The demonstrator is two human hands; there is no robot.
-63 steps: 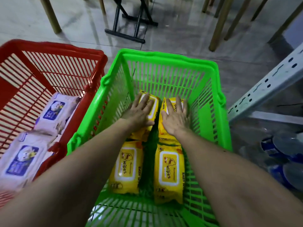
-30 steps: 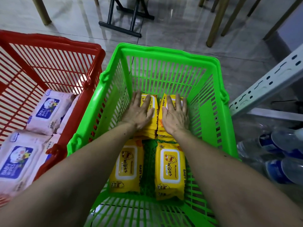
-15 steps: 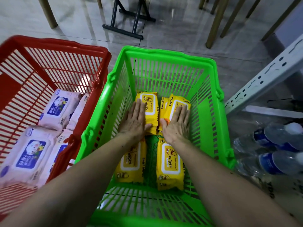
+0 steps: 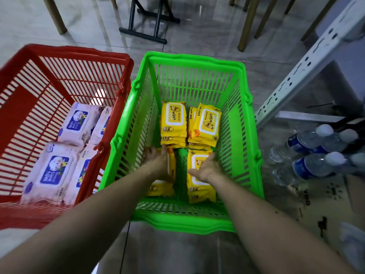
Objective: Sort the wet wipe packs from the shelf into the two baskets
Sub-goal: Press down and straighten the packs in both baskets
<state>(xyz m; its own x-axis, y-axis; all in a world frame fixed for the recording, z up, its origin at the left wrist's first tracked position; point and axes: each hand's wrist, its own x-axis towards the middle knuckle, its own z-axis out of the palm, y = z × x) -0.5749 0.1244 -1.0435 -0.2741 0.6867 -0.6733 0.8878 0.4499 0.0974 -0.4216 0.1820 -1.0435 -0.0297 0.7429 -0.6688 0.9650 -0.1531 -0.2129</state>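
Note:
A green basket (image 4: 254,147) holds several yellow wet wipe packs. Two small stacks lie at its far end, the left stack (image 4: 173,121) and the right stack (image 4: 205,125). Two more yellow packs lie nearer me, one on the left (image 4: 161,187) and one on the right (image 4: 198,189). My left hand (image 4: 158,164) is over the near left pack, fingers relaxed, holding nothing. My right hand (image 4: 206,168) hovers over the near right pack, palm turned inward, also holding nothing. The red basket (image 4: 39,80) on the left holds several pink wipe packs (image 4: 52,171).
Water bottles (image 4: 314,153) lie on the floor right of the green basket, beside a cardboard box (image 4: 325,204). A grey metal shelf upright (image 4: 308,70) slants at the right. Wooden furniture legs (image 4: 246,22) and a black stand (image 4: 144,26) are beyond the baskets.
Both hands have drawn back from the far yellow stacks toward me and now sit over the near packs. The view has tilted, showing more of the floor in front of the green basket.

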